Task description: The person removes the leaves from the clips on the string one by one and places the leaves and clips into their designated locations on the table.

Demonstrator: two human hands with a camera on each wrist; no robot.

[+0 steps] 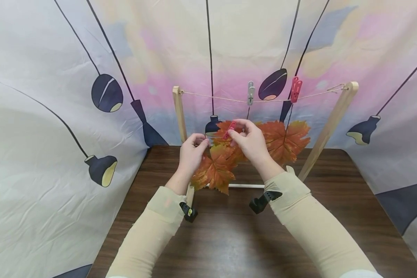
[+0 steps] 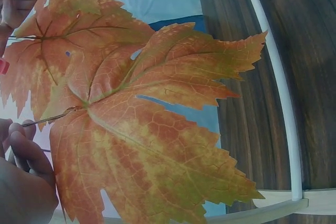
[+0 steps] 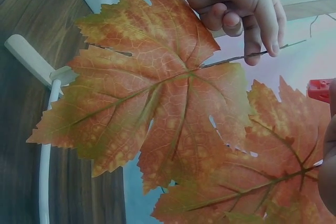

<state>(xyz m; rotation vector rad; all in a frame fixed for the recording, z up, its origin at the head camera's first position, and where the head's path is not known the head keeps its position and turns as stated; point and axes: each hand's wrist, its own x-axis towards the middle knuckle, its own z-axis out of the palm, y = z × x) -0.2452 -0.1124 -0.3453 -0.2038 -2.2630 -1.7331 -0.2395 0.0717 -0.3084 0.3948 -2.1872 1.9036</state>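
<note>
From the head view, the left hand (image 1: 192, 151) pinches the stem of an orange maple leaf (image 1: 214, 170) in front of a small wooden drying rack (image 1: 179, 112) standing on the dark desk (image 1: 229, 239). The right hand (image 1: 251, 141) pinches a red clothespin (image 1: 229, 130) just above the leaf. A second leaf (image 1: 284, 139) hangs behind, below the string (image 1: 215, 97), which carries a grey clothespin (image 1: 251, 92) and another red clothespin (image 1: 295, 89).

From the left wrist, the maple leaf (image 2: 142, 129) fills the frame, its thin stem (image 2: 50, 119) held by fingertips (image 2: 21, 145).

From the right wrist, the left hand's grip (image 3: 247, 11) seems closed around the stem (image 3: 247, 56); the red clothespin (image 3: 320, 88) shows only at the edge.
</note>
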